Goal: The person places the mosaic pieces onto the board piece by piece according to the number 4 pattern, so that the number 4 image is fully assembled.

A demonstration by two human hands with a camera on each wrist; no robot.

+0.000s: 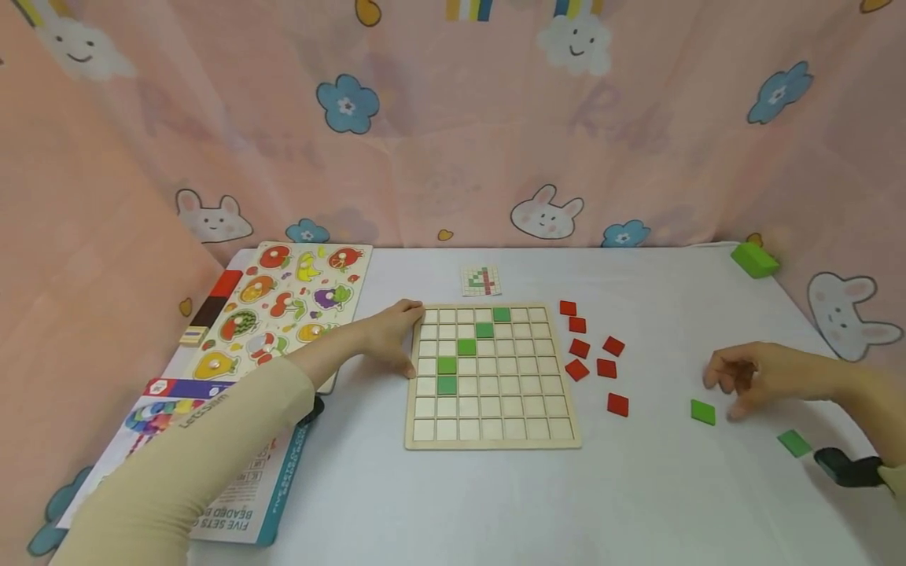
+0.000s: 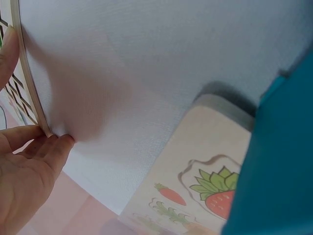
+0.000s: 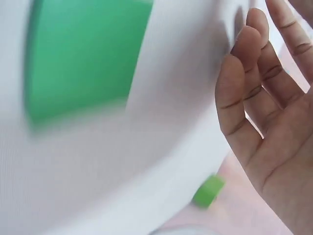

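Observation:
A wooden grid board (image 1: 492,450) lies flat on the table, with several green tiles (image 1: 466,347) in its cells forming a stepped diagonal line. My left hand (image 1: 388,336) holds the board's left side, thumb on the frame and fingers at the far left corner; the left wrist view shows these fingertips (image 2: 63,139) against the edge. To the right, my right hand (image 1: 775,377) hovers above the cloth, fingers loosely bent and holding nothing. One loose green tile (image 1: 703,412) lies just left of its thumb, and another green tile (image 1: 794,443) lies nearer the wrist.
Several red tiles (image 1: 606,368) lie scattered right of the board. A small pattern card (image 1: 480,280) sits beyond it. At left are a fruit puzzle board (image 1: 244,287), a teal-spined box (image 1: 272,503) and a red-and-black item (image 1: 215,303). A green block (image 1: 754,260) stands at the far right corner.

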